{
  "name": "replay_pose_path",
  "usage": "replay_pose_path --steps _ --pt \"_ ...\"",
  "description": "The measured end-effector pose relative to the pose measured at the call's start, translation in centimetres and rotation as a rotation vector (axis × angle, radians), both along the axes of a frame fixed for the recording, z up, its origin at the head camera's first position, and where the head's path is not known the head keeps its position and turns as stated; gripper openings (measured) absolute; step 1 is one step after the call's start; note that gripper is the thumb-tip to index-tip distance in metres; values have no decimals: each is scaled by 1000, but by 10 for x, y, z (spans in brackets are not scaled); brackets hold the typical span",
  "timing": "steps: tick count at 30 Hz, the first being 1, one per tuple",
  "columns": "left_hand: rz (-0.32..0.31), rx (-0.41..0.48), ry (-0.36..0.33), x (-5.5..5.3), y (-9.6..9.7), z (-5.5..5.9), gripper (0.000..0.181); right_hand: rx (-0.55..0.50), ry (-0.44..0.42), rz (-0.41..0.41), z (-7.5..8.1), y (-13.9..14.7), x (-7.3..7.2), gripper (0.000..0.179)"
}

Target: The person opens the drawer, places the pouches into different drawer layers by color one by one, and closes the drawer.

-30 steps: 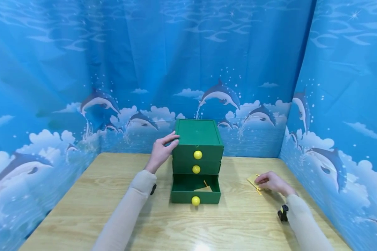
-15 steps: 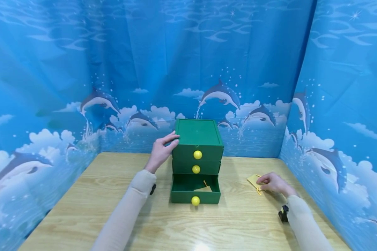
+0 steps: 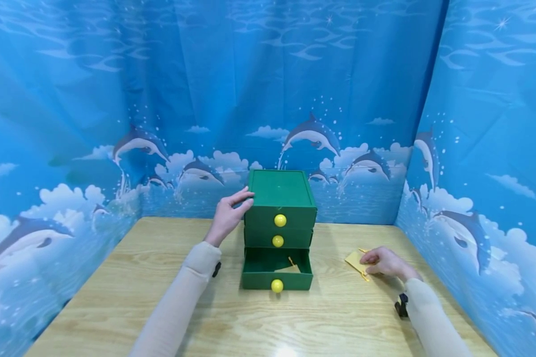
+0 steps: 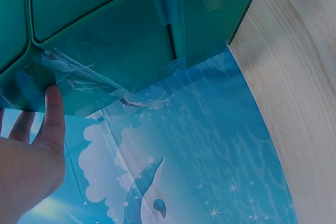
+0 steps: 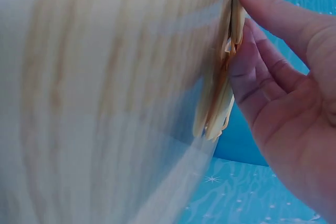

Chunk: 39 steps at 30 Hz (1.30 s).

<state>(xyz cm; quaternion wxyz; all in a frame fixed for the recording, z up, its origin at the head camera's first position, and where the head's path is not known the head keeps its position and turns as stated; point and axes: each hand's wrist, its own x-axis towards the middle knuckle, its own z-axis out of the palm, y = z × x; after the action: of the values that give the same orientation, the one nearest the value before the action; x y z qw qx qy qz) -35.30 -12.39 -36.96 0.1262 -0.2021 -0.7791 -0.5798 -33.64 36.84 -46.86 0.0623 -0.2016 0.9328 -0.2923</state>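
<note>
A green cabinet [image 3: 280, 188] with three drawers and yellow ball knobs stands mid-table. Its bottom drawer [image 3: 252, 280] is pulled out, with a beige drawstring pouch [image 3: 288, 269] inside. My left hand [image 3: 228, 212] rests extended fingers against the cabinet's upper left edge. In the left wrist view, a fingertip [image 4: 52, 92] touches the green side near clear tape. To the right, a yellow drawstring pouch [image 3: 354, 260] lies on the table, its cords sticking out on two sides. My right hand [image 3: 386, 263] has thumb and curled fingers at the pouch's corded end.
The wooden table [image 3: 161, 277] reaches to a blue dolphin-print curtain [image 3: 214, 124] at the back and both sides. Black wrist devices sit on both sleeves, the right one [image 3: 401, 305] close above the tabletop.
My right fingers have shifted back slightly, then spread at the pouch. The pouch has slid a little left and toward me. My left hand and the drawers have not moved.
</note>
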Motion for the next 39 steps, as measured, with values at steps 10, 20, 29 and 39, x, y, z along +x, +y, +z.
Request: replay_pose_path --steps 10,20,29,39 --pt "10 1 -3 2 -1 1 38 -1 15 21 0 -7 1 29" --pt "4 -1 -7 1 2 0 39 -124 87 118 -7 -4 2 28" --pt "-1 0 -2 -1 0 0 39 -201 -56 -5 7 -15 -1 31" --pt "4 -5 -10 1 0 1 38 -200 -25 -33 24 -34 2 32"
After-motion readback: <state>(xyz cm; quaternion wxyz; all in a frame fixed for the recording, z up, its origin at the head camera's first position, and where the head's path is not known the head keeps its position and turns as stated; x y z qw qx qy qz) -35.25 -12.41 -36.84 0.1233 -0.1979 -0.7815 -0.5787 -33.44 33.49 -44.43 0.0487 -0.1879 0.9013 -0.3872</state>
